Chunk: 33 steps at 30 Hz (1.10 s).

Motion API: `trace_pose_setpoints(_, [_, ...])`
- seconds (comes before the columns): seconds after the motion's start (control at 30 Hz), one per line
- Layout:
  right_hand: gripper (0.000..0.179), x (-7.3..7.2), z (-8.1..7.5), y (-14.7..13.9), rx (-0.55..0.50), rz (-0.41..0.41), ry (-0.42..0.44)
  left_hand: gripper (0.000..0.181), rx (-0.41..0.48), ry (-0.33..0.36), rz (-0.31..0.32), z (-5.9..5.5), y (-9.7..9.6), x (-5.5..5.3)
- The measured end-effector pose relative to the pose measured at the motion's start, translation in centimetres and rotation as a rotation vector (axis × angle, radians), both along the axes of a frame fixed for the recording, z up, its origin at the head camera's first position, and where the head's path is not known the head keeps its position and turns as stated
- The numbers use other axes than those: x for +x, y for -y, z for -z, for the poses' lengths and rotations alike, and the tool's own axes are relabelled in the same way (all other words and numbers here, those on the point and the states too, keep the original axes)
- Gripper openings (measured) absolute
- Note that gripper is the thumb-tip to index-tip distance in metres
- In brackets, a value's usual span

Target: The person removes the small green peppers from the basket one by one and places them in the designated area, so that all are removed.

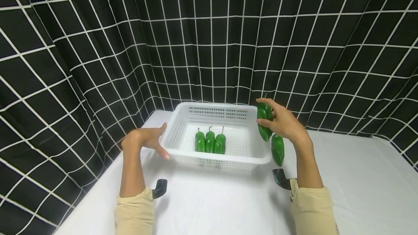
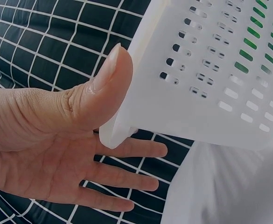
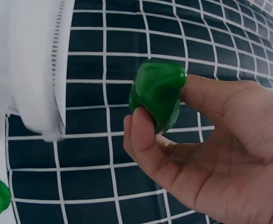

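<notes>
A white perforated plastic basket (image 1: 215,158) sits on the table. Three green peppers (image 1: 210,141) stand side by side in it, stems toward the far side. My left hand (image 1: 147,139) is at the basket's left end, fingers straight and spread. The left wrist view shows its thumb (image 2: 110,81) against the basket's corner, with the other fingers behind the rim. Just off the basket's right end, my right hand (image 1: 284,120) pinches a green pepper (image 3: 159,88) between thumb and fingers, its stem pointing up and away.
Another green pepper (image 1: 278,149) lies on the table outside the basket, below the right hand. A white cloth (image 1: 209,198) covers the table. Black curtain (image 1: 209,39) with a white grid surrounds its back and sides. Dark wrist mounts (image 1: 281,179) stick out from the sleeves.
</notes>
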State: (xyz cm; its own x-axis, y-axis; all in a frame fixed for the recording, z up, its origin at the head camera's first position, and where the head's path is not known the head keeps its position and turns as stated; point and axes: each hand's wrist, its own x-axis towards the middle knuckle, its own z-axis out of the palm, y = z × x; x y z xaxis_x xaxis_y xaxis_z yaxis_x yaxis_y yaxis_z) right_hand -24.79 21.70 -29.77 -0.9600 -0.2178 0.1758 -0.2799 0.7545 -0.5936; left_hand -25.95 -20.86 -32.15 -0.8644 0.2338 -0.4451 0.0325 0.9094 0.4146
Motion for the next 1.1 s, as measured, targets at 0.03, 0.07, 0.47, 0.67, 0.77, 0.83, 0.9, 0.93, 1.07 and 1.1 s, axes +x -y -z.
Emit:
trace_pose_setpoints(0.03, [0.069,0.0,0.0,-0.2,-0.005,0.005,0.002,0.153,-0.002,0.001,-0.002,0.0,0.0,0.0])
trace_pose_setpoints(0.07, [0.068,-0.1,0.0,-0.3,-0.008,0.01,0.004,0.153,-0.004,0.001,-0.004,0.1,0.0,0.0])
trace_pose_setpoints(0.47, [0.059,-0.5,0.7,-2.3,0.024,0.052,0.016,0.152,-0.013,-0.004,-0.027,0.3,0.1,0.1])
trace_pose_setpoints(0.67, [0.062,-0.8,1.3,-3.7,0.079,0.093,0.092,0.153,-0.011,-0.005,-0.023,0.3,0.2,0.2])
trace_pose_setpoints(0.77, [0.063,-0.9,1.7,-4.7,0.115,0.105,0.135,0.153,-0.002,-0.009,-0.023,0.2,0.2,0.1])
trace_pose_setpoints(0.83, [0.064,-1.0,2.0,-5.3,0.126,0.107,0.152,0.153,0.003,-0.013,-0.015,0.2,0.2,0.0])
trace_pose_setpoints(0.9, [0.065,-1.1,2.3,-5.8,0.133,0.115,0.168,0.152,0.007,-0.014,-0.009,0.2,0.2,0.0])
trace_pose_setpoints(0.93, [0.066,-1.1,2.4,-6.0,0.135,0.123,0.181,0.152,0.008,-0.014,-0.003,0.2,0.2,0.0])
trace_pose_setpoints(1.07, [0.069,-1.2,2.9,-6.7,0.143,0.162,0.225,0.151,-0.003,-0.013,-0.001,0.1,0.0,0.0])
trace_pose_setpoints(1.1, [0.07,-1.2,3.1,-6.9,0.148,0.168,0.239,0.151,-0.007,-0.013,-0.003,0.1,-0.1,0.0])
